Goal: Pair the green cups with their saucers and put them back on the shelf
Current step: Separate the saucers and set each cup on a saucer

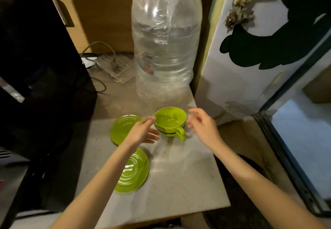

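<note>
Two green saucers (123,130) (133,171) lie bare at the left of the table (188,175). The left hand (143,133) and right hand (204,128), both open and empty, flank the nested green cups (170,121). Steady the lower cup while lifting the upper straight out.

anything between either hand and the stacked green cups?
Nothing visible. The left hand and right hand flank the stacked green cups, both open, with only bare countertop in the gaps. The big plastic bottle stands behind the cups; both saucers lie to the left.
</note>
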{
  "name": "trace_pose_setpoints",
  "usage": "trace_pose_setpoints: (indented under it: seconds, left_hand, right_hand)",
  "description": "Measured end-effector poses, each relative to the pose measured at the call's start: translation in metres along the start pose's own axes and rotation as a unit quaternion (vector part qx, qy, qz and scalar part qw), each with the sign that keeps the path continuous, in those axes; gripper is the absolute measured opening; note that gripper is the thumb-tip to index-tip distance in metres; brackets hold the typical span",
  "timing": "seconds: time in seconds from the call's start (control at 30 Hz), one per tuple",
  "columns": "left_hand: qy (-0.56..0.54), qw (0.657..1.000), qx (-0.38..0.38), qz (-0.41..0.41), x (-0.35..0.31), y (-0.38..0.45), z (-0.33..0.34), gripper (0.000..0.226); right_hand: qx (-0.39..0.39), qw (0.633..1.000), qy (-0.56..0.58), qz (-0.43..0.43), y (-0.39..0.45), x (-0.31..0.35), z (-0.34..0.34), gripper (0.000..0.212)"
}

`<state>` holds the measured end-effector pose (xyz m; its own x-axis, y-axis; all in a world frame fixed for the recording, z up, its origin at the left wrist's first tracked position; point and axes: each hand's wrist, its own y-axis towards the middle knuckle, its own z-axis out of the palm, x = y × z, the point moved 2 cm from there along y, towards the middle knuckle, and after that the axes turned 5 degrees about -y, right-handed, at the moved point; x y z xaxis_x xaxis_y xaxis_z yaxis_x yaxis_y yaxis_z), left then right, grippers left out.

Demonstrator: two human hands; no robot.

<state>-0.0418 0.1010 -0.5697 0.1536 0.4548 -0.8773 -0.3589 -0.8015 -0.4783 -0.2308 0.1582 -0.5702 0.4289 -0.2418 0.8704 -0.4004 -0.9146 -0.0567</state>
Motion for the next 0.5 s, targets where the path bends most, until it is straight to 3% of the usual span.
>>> trace_pose_setpoints:
  seconds: [0.2,0.3,0.5]
  left_hand:
    - [0.012,0.999,0.011,-0.038,0.006,0.019,0.008,0.023]
    - [0.019,0.999,0.01,-0.036,0.008,0.024,0.007,0.023]
    - [0.008,1.0,0.007,-0.027,0.009,0.025,0.008,0.018]
  right_hand:
    - [0.115,0.961,0.142,0.206,0.015,-0.006,0.005,0.02]
    - [0.16,0.953,0.135,0.219,0.018,-0.002,0.009,0.02]
    - [0.153,0.964,0.087,0.201,0.027,-0.007,0.017,0.028]
